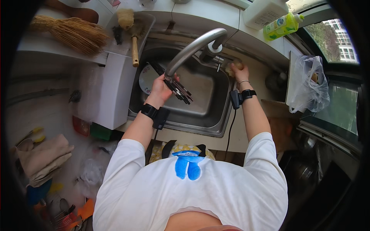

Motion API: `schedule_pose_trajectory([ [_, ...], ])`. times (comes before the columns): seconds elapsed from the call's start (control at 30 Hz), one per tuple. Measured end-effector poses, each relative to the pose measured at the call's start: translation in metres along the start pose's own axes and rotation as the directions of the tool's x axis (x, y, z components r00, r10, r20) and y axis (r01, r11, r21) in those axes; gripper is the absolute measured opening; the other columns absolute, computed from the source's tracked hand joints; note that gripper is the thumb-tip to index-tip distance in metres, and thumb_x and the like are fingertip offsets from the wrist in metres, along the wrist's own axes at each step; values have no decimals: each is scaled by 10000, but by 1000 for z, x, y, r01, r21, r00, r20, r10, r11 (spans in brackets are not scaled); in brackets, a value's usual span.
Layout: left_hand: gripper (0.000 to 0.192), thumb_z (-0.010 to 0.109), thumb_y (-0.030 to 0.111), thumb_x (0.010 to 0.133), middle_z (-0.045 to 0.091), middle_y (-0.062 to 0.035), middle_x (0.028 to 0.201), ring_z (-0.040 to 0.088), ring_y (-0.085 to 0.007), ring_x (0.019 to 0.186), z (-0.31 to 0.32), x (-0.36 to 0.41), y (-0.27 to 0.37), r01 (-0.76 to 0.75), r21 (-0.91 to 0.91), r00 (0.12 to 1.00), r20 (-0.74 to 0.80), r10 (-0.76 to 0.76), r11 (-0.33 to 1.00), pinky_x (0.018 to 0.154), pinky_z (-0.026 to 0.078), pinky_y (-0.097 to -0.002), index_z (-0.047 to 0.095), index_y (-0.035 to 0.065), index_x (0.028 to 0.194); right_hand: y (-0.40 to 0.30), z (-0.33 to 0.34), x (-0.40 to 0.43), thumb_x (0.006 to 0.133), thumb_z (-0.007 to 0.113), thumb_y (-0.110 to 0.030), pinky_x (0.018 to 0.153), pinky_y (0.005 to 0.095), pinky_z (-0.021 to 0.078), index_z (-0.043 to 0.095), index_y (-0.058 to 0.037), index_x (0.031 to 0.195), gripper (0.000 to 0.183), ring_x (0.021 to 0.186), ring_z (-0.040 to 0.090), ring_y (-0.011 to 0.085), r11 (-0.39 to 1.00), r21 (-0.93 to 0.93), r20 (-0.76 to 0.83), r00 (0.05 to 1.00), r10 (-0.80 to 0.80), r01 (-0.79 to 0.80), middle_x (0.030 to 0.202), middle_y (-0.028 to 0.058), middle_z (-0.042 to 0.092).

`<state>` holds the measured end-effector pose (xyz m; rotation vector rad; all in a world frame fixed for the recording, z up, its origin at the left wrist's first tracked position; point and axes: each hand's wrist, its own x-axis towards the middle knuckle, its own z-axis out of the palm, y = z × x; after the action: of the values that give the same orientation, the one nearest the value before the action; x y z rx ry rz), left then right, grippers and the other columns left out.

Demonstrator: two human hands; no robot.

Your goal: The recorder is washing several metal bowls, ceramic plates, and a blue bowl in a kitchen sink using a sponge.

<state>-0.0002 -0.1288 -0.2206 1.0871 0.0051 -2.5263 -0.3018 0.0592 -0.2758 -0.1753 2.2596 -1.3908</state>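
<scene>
My left hand [160, 89] is closed around a bundle of dark chopsticks [179, 90] over the sink [199, 111], under the spout of the metal faucet [192, 47]. The thin ends point up and left, and the silver-marked ends fan out to the lower right. Behind the bundle, a white plate with a floral rim [145, 77] lies at the sink's left side. On the counter to the right of the basin, my right hand [241, 72] has its fingers on a pale yellow, sponge-like scrubber [231, 69], partly hidden by the hand.
A wooden-handled brush [135, 49] juts over the sink's left corner from a clear tray. A straw whisk broom [72, 34] lies farther left. Green dish soap [281, 27] and a white jug [263, 13] stand behind. A plastic bag [310, 83] hangs at right.
</scene>
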Motion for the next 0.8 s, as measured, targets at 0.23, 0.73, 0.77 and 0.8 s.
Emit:
schedule_pose_trajectory([
  [0.23,156,415,219,982,594,-57,1018,562,-244,940,-26,17,-1,-30,-103,998,52,36,994,855,478,-444,545,135,1000,-22,10,-34,722,731,-326,1033,454,290,457,-30,1242,657,1236,342,376,819,-556,-225,922,-315,144,1289,202,435],
  [0.73,105,546,130,911,602,-32,993,567,-203,989,-28,19,-26,-284,-16,931,234,279,959,921,437,-425,557,128,1015,-48,91,-154,844,608,-284,1071,452,235,442,-6,1239,511,1304,227,448,855,-331,214,914,-345,400,1390,333,186],
  [0.77,105,546,130,911,602,-32,993,567,-203,989,-30,18,-21,-287,-21,930,232,284,958,921,437,-425,557,128,1015,-48,91,-158,845,601,-266,1066,454,243,455,-13,1232,485,1293,259,435,809,-330,248,871,-423,487,1382,307,253],
  [0.8,97,545,94,908,588,-40,981,561,-201,979,-24,13,-15,-309,-51,922,229,312,950,921,436,-411,543,124,1000,-44,91,-156,845,601,-266,1066,454,243,455,-13,1232,485,1293,259,435,807,-333,248,871,-424,487,1382,307,253],
])
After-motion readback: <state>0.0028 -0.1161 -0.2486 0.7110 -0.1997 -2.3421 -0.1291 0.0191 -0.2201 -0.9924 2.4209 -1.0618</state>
